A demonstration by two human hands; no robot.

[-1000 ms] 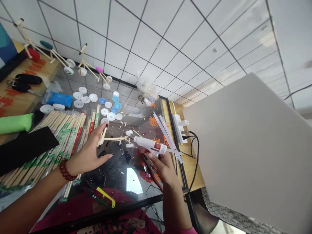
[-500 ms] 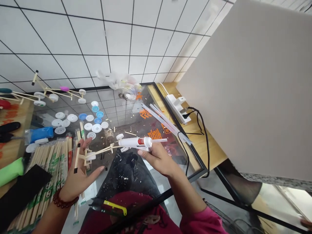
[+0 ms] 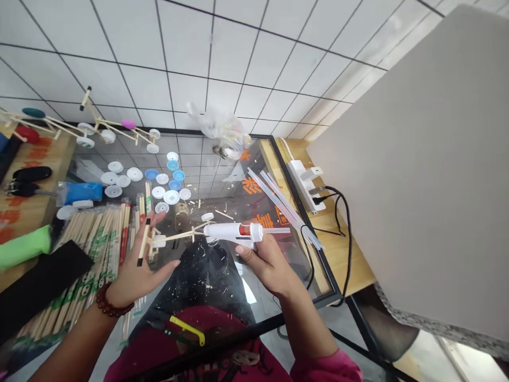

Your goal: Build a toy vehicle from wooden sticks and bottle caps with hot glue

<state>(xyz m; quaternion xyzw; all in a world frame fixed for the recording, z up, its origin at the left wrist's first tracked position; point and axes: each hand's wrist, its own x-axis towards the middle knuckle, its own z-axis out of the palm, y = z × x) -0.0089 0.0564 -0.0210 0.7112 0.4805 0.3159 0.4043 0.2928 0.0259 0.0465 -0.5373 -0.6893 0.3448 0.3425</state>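
My right hand (image 3: pixel 267 263) is closed round the grip of a white hot glue gun (image 3: pixel 226 231), with a clear glue stick (image 3: pixel 277 230) poking from its back end. Its nozzle points left, at the wheeled end of a small chopstick vehicle (image 3: pixel 181 235). My left hand (image 3: pixel 137 273) lies at the vehicle's other end, fingers stretched and thumb apart, beside the black-tipped handlebar (image 3: pixel 144 242). That hand touches or almost touches the model; the exact contact is hidden. A white cap wheel (image 3: pixel 207 217) shows near the nozzle.
White and blue bottle caps (image 3: pixel 171 197) lie on the glass table beyond my hands. Wrapped chopsticks (image 3: pixel 89 254) are at left. Spare glue sticks (image 3: pixel 282 207) and a power strip (image 3: pixel 305 185) are at right. Finished stick vehicles (image 3: pixel 123 127) stand at the back. A yellow-handled tool (image 3: pixel 186 330) shows near my lap.
The view has swung left, so the scene sits farther right in the picture. Both hands, the glue gun and the stick vehicle keep nearly the same arrangement.
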